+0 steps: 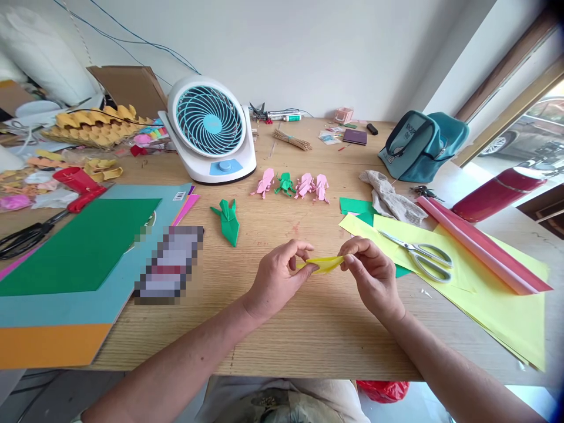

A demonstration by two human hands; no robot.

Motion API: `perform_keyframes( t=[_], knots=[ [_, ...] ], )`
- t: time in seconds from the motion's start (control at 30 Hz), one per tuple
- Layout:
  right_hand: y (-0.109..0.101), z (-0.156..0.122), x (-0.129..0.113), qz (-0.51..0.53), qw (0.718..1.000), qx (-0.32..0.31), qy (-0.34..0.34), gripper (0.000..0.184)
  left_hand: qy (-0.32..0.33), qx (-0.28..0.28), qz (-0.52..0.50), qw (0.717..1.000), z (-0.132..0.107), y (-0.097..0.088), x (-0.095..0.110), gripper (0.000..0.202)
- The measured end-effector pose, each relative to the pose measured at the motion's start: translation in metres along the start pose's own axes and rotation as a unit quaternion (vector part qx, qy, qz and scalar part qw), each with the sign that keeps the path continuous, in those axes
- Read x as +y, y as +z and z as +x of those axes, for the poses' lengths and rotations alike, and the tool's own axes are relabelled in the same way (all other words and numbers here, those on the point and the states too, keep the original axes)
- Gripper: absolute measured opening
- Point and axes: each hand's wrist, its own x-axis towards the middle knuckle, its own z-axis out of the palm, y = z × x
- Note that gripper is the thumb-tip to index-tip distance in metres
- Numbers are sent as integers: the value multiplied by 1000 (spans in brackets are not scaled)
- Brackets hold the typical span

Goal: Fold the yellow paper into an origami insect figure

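Note:
A small folded piece of yellow paper is stretched between my two hands, just above the table. My left hand pinches its left end between thumb and fingers. At the other end, my right hand grips the tip the same way. Beyond my left hand lies a green folded paper figure. Farther back, pink paper figures and a smaller green one stand in a row. Scissors rest on yellow paper sheets, right of my right hand.
Coloured sheets with a green one on top cover the table's left side, beside a phone. A fan stands behind them. A rolled red sheet, a red bottle, a cloth and a teal bag are at right.

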Motion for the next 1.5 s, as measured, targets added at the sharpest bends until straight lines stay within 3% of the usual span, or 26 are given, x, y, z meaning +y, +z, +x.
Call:
perform_keyframes(
  t=[0.1,0.27,0.43,0.67,1.13,1.5],
  knots=[
    [0,-1,-1,3,1000,-4,-12,8,20,2,11,1000,0,-1,4,18],
    [6,-6,-1,-75,995,-28,-53,5,56,25,40,997,0,2,8,28],
    [9,-10,2,-110,988,-73,-83,6,105,13,55,993,0,5,7,17],
    [4,-7,-3,-76,991,-50,-100,10,130,40,20,991,1,2,8,13],
    [3,-3,5,95,995,-15,-5,5,98,85,-37,991,0,1,7,16],
    [8,1,5,217,966,11,143,12,83,87,-11,993,-1,-2,9,10]
  ],
)
